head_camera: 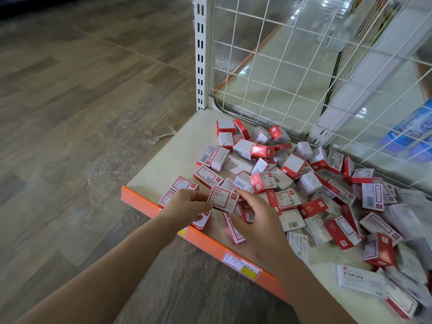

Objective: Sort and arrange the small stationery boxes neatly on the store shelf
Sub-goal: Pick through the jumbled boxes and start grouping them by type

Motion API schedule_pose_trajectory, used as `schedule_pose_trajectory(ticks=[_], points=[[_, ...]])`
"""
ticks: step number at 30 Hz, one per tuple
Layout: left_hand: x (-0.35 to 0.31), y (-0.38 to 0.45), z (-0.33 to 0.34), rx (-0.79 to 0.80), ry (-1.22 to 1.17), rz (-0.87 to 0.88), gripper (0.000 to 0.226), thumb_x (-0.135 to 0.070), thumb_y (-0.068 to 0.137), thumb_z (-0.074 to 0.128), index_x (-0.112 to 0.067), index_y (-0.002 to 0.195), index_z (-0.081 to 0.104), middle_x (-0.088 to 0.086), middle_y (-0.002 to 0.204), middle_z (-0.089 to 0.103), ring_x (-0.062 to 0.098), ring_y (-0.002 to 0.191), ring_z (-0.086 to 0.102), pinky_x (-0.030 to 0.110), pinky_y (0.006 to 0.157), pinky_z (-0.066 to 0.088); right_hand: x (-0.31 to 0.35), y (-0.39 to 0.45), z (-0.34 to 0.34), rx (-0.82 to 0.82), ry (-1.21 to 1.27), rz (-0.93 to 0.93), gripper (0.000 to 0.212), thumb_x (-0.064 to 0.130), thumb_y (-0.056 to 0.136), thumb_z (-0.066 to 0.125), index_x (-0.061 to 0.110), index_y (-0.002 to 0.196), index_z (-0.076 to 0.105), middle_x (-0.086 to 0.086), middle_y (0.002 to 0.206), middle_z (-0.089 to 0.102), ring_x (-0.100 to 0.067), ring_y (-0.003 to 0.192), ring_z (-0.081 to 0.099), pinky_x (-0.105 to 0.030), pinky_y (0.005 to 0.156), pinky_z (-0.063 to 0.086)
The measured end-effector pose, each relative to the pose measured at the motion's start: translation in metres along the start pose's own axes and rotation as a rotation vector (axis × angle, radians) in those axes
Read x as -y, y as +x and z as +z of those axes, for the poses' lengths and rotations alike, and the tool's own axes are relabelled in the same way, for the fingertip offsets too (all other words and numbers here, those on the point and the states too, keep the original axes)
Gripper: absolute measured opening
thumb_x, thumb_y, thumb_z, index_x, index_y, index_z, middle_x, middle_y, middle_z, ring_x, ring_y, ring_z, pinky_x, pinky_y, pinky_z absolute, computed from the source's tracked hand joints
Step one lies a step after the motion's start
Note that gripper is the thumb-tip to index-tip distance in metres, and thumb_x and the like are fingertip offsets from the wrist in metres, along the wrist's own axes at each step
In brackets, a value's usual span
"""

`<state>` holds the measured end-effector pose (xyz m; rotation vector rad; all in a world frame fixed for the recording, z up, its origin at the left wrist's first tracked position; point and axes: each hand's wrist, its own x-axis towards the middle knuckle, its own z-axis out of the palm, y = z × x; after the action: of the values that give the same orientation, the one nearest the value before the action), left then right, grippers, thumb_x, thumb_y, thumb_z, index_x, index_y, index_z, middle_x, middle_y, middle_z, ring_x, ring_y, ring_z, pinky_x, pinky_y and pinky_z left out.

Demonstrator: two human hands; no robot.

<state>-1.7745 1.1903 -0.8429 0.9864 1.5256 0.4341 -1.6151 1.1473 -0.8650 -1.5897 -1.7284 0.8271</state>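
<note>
Red-and-white paper clip box (224,199) pinched between left hand (187,204) and right hand (254,218), above shelf (163,164) front-left corner | neat boxes (181,187) just beside | risk: loose pile (304,183) crowds close, a nudge could scatter the row or tip boxes over orange edge strip (210,244)

Both bare forearms reach forward, left hand (187,204) and right hand (254,218) close together, fingers curled.

Dozens of small red-and-white stationery boxes (289,181), too jumbled to count exactly, two hands (187,204), one shelf (168,160).
</note>
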Motion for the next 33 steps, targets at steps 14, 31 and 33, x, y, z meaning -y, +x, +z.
schedule_pose_trajectory(ticks=[14, 31, 33], points=[[0.004, 0.002, -0.005, 0.031, 0.050, 0.053, 0.011, -0.011, 0.090, 0.057, -0.021, 0.095, 0.058, -0.007, 0.090, 0.062, 0.016, 0.093, 0.061, 0.028, 0.082, 0.053, -0.005, 0.002, 0.002, -0.013, -0.010, 0.032, 0.040, 0.020, 0.084, 0.064, 0.015, 0.122, 0.054, 0.008, 0.107, 0.055, 0.014, 0.093, 0.046, 0.006, 0.070, 0.035], [0.033, 0.018, -0.035, -0.228, 0.737, 0.383, 0.054, -0.019, 0.086, 0.059, -0.027, 0.137, 0.042, -0.006, 0.141, 0.037, 0.015, 0.130, 0.033, 0.030, 0.106, 0.031, -0.002, 0.027, 0.043, 0.029, -0.146, 0.137, 0.032, 0.030, 0.088, 0.060, 0.023, 0.119, 0.056, 0.006, 0.113, 0.055, -0.003, 0.098, 0.050, -0.024, 0.087, 0.048], [0.034, 0.020, -0.035, -0.224, 0.768, 0.397, 0.054, -0.020, 0.087, 0.058, -0.029, 0.137, 0.041, -0.008, 0.141, 0.035, 0.014, 0.131, 0.030, 0.028, 0.105, 0.031, -0.004, 0.028, 0.047, 0.039, -0.118, 0.142, 0.038, 0.033, 0.087, 0.061, 0.025, 0.123, 0.053, 0.007, 0.115, 0.056, -0.006, 0.106, 0.052, -0.027, 0.089, 0.049]])
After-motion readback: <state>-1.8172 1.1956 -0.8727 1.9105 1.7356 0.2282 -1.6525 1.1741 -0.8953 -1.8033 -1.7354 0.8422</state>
